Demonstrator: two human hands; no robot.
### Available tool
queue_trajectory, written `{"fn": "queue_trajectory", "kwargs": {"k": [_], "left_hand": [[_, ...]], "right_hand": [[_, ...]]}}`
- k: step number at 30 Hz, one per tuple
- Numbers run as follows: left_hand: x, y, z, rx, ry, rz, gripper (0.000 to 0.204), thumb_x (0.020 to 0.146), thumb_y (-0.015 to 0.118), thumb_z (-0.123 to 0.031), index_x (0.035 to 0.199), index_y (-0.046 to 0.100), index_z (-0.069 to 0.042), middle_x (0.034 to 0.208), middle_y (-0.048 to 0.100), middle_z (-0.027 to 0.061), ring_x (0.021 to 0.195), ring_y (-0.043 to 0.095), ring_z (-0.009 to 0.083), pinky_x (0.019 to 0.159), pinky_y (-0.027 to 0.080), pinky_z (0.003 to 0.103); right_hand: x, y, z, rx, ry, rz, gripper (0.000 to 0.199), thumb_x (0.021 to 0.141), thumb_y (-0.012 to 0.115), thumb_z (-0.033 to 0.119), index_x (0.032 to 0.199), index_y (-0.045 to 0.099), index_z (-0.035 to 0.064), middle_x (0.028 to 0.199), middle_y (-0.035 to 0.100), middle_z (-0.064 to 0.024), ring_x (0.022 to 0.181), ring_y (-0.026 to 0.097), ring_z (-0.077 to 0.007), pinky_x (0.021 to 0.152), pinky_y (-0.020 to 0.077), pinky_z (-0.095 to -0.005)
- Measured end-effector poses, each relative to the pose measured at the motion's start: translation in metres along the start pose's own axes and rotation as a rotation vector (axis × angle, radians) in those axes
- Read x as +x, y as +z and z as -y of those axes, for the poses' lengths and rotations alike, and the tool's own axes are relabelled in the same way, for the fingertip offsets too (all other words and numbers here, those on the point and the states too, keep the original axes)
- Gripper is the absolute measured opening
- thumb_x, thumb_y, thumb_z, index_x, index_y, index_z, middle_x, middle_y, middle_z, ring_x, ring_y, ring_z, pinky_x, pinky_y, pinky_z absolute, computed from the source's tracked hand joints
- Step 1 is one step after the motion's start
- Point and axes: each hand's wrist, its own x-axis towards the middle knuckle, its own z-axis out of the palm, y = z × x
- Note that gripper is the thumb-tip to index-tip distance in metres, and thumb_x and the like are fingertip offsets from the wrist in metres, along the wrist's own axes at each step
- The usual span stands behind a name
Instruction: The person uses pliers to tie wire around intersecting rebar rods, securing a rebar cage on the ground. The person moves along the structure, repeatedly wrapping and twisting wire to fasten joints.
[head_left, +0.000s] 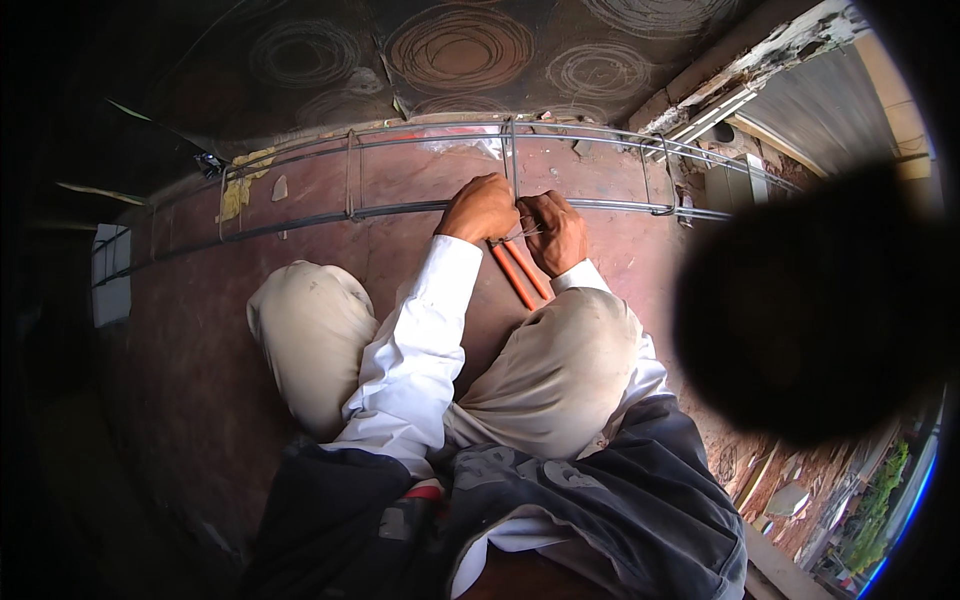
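A long cage of thin steel bars (400,209) with wire-like stirrups (350,175) runs across in front of me. My left hand (478,208) is closed at the near bar, beside a stirrup; its fingertips are hidden. Just right of it, my right hand (556,232) is closed with bent fingers on a thin tie wire (516,237). Loose strands of this wire show between the two hands. Below them lies a tool with two orange handles (518,277), pincers by the look of it; its head is hidden by the hands and wire.
Reddish floor (200,340) spreads under the cage. A dark wall with scribbled circles (460,48) stands behind. Yellow scrap (238,190), a stone chip (280,188) and clear plastic (462,142) lie by the cage. My knees (310,330) are close below it. A dark blurred shape (800,310) covers the right side.
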Motion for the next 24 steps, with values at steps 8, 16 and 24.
{"fn": "queue_trajectory", "kwargs": {"k": [8,16,24], "left_hand": [[0.003,0.000,0.014,-0.283,-0.098,0.120,0.014,0.074,0.059,-0.010,0.069,0.068,0.000,0.057,0.060,0.0083,0.049,0.054,0.0132,0.045,0.042,0.032],[0.019,-0.033,-0.010,0.020,-0.029,0.391,0.018,0.076,0.055,-0.010,0.069,0.068,0.000,0.056,0.060,0.0092,0.044,0.053,0.0159,0.040,0.039,0.032],[0.080,-0.072,-0.023,0.384,0.017,0.581,0.022,0.082,0.064,-0.016,0.095,0.071,0.001,0.085,0.072,0.0104,0.068,0.067,0.0193,0.064,0.053,0.031]], "right_hand": [[0.009,-0.005,-0.004,0.043,-0.083,0.095,0.013,0.082,0.066,0.011,0.094,0.065,0.0049,0.086,0.061,-0.0133,0.075,0.062,-0.0361,0.064,0.0500,-0.0428],[0.008,-0.014,-0.001,-0.025,-0.095,0.209,0.024,0.078,0.073,0.018,0.097,0.066,0.0067,0.085,0.059,-0.0094,0.070,0.065,-0.0303,0.061,0.0516,-0.0407],[0.010,0.006,0.003,-0.112,0.007,0.009,0.021,0.078,0.074,0.025,0.085,0.067,0.0062,0.078,0.061,-0.0084,0.060,0.063,-0.0284,0.052,0.0497,-0.0388]]}}
